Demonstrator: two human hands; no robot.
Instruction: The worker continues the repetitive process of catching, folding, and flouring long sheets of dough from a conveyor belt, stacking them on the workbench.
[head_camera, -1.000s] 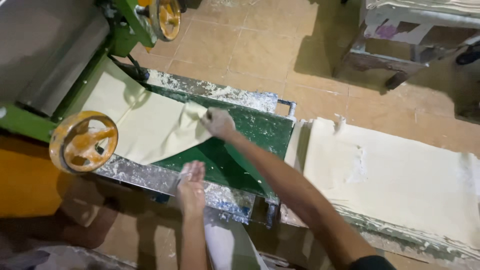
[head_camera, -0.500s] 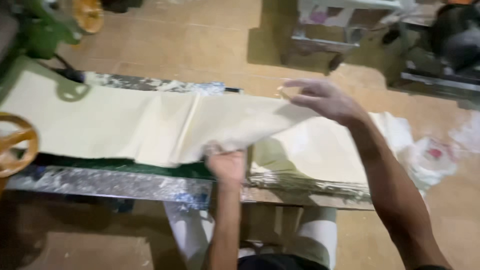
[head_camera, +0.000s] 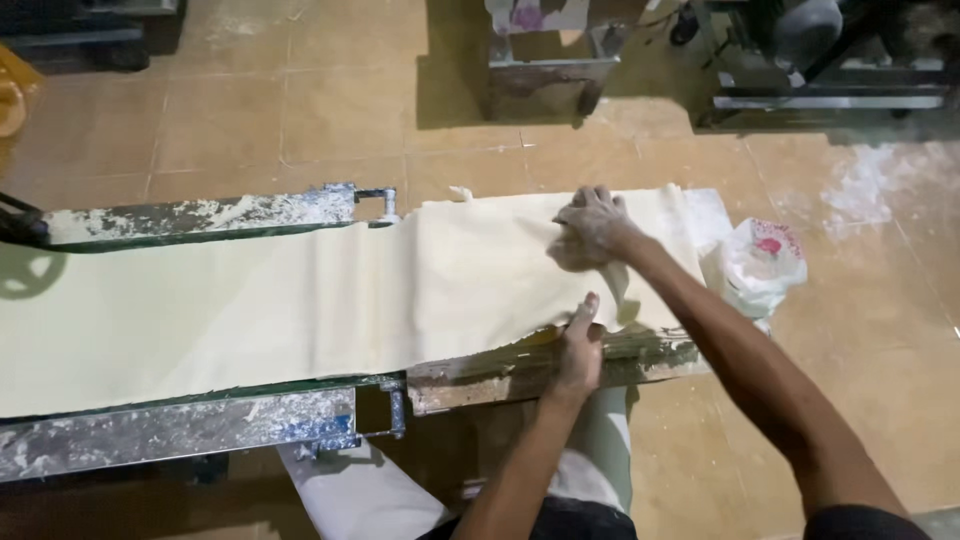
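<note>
Now a long, pale sheet of dough (head_camera: 300, 300) lies flat across the middle of the frame, from the left edge to right of centre, on a floury metal bench (head_camera: 180, 430). At the near edge of the dough, the left hand (head_camera: 580, 345) pinches that edge. Higher up, the right hand (head_camera: 592, 230) is curled and presses down on the dough. At the right, a white plastic bag (head_camera: 757, 262) sits on the tan floor (head_camera: 300, 110).
</note>
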